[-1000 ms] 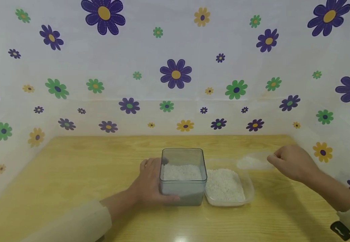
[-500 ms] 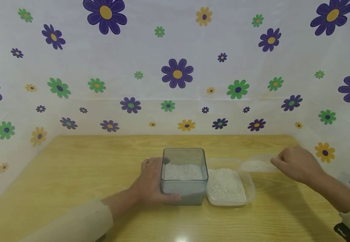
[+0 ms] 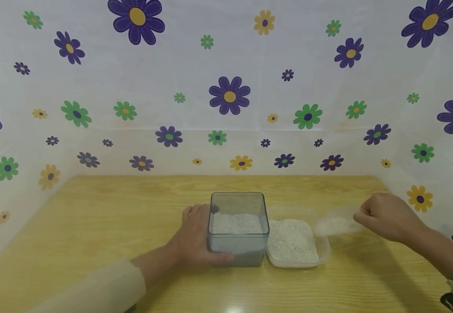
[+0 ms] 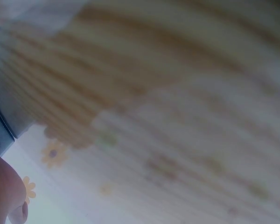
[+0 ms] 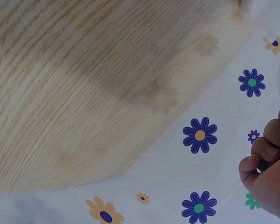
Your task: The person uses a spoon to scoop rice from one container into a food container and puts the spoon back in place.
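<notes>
A clear square tub point(image 3: 239, 228) partly filled with white grains stands at the middle of the wooden table point(image 3: 93, 217). My left hand point(image 3: 196, 237) grips its left and front side; the left wrist view shows only a blurred edge of the tub point(image 4: 2, 126) and a fingertip. Touching the tub's right side is a shallow clear tray point(image 3: 294, 239) heaped with the same white grains. My right hand point(image 3: 387, 216) pinches the handle of a clear scoop point(image 3: 336, 224) loaded with grains, held just above the tray's right rim. Curled fingers point(image 5: 266, 154) show in the right wrist view.
White sheets printed with purple, green and yellow flowers point(image 3: 229, 94) wall in the table at the back and on both sides. Bare wood lies to the left of the tub and behind it.
My right hand and the loaded scoop have sunk a little and drifted toward me, closer to the tray's right rim. The left hand and the tub have stayed put.
</notes>
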`<state>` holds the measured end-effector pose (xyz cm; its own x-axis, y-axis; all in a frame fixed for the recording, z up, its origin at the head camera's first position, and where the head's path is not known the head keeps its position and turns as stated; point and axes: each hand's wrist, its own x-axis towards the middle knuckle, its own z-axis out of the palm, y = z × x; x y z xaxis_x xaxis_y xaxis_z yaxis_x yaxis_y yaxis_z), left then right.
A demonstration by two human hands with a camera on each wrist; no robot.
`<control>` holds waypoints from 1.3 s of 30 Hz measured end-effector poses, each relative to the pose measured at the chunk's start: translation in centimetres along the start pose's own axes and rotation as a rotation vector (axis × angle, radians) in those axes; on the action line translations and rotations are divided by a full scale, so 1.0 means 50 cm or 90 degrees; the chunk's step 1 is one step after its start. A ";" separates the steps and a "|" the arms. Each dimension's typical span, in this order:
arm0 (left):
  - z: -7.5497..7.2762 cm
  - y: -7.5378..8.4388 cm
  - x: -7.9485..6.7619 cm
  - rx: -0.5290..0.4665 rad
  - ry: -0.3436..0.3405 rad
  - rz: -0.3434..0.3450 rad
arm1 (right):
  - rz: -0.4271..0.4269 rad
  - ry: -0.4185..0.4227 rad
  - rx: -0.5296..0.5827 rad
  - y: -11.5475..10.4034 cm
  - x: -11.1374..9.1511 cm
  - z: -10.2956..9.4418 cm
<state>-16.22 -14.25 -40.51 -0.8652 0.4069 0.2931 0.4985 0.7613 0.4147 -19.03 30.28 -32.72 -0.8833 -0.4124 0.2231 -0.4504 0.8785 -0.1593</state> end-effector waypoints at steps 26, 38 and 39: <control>0.004 -0.006 0.001 -0.002 0.008 0.010 | -0.391 0.221 -0.161 -0.045 0.044 -0.001; 0.001 -0.003 0.002 0.005 0.013 0.019 | -0.349 0.343 -0.173 -0.140 0.101 -0.038; 0.001 -0.003 0.002 0.004 0.013 0.019 | -0.340 0.352 -0.170 -0.152 0.105 -0.041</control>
<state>-16.36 -14.31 -40.57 -0.8490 0.4189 0.3219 0.5231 0.7524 0.4004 -19.97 21.94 -28.35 -0.3345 -0.6746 0.6581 -0.6848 0.6537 0.3221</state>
